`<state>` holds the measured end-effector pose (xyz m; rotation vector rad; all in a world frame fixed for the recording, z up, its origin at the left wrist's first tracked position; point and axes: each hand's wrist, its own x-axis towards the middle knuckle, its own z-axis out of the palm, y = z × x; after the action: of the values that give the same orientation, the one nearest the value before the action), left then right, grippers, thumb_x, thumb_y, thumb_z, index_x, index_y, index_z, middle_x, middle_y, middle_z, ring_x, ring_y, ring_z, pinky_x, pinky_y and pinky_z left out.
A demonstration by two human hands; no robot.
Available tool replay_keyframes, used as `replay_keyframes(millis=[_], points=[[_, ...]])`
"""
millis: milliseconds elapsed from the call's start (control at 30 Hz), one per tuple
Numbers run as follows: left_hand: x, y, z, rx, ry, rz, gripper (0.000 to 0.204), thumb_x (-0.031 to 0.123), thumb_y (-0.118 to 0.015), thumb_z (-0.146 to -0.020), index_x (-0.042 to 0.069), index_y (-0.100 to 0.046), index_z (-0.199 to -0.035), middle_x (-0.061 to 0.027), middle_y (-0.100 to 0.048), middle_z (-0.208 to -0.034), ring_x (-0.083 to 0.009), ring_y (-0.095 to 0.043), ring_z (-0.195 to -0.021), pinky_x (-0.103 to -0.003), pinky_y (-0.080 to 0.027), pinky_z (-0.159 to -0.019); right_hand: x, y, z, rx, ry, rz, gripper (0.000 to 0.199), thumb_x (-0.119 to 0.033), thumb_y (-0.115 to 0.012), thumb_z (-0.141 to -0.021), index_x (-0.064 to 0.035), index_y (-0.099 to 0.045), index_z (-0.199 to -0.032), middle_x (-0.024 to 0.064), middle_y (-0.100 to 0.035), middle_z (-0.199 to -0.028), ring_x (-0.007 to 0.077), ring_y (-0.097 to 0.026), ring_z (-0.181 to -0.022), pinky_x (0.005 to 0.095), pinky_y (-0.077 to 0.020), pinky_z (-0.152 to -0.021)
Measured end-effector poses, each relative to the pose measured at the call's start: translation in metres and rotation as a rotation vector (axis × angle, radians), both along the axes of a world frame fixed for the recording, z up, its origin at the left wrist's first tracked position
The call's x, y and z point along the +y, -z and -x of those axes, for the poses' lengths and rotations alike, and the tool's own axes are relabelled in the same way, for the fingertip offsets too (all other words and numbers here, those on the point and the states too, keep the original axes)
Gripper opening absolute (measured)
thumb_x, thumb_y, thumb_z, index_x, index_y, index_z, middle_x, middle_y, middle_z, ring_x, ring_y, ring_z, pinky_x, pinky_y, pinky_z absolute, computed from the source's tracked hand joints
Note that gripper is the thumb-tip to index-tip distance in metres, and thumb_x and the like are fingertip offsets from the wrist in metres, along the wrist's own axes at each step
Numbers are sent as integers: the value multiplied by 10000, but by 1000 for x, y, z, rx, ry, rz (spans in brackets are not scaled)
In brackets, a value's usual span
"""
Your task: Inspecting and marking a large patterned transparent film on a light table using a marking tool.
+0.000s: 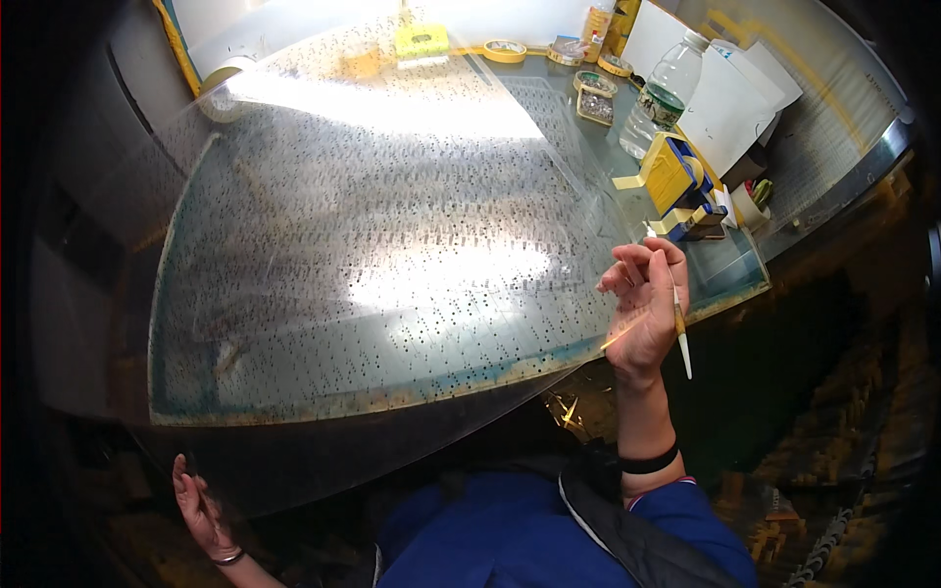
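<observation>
A large clear plastic film sheet (pixel 392 235) printed with rows of small dark dots lies over the glass-topped table (pixel 186 412), its near part hanging past the front edge. At the lower left, my left hand (pixel 204 514) pinches the sheet's overhanging edge, fingers pointing up; the grip is partly lost in shadow. My right hand (pixel 647 309) is raised over the table's right front edge, palm turned toward me and fingers curled. Between its fingers sits a slim pen-like tool (pixel 680 328) with a white tapered end and a golden band. Glare covers much of the film.
A yellow-and-blue tape dispenser (pixel 676 181), a clear plastic bottle (pixel 662 98) and a small box of metal bits (pixel 595 106) stand at the right. Along the back are tape rolls (pixel 505 51) and a yellow sponge-like block (pixel 421 40). White sheets (pixel 725 113) lean at far right.
</observation>
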<state>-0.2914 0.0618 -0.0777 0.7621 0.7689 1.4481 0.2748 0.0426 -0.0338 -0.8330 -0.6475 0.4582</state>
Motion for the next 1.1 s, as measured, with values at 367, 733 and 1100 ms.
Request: replay_keyframes(millis=[367, 733, 1100], points=[[-4, 4, 8, -32, 54, -10, 320, 94, -345, -965, 21, -391, -1273, -160, -508, -1240, -176, -651, -850, -181, -547, -467, 1, -3, 3, -21, 27, 36, 214, -196, -411, -932, -23, -458, -1048, 125, -610, -859, 152, -557, -636, 283, -480, -612], [0, -9, -18, -90, -8, -14, 316, 68, -337, -962, 0, -383, -1266, -178, -626, -989, -213, -649, -876, -238, -581, -637, 1, 1, 0, -56, -50, -10, 462, -337, -285, -948, 18, -362, -1233, 282, -545, -1111, 170, -616, -686, 285, -539, -618], [4, -9, -23, 8, -7, -6, 313, 113, -345, -970, 26, -395, -1266, -162, -650, -880, -105, -628, -565, -146, -407, -323, 1, 1, -1, -75, -67, 10, 477, -353, -289, -946, 15, -367, -1237, 271, -550, -1117, 155, -618, -690, 284, -547, -615]])
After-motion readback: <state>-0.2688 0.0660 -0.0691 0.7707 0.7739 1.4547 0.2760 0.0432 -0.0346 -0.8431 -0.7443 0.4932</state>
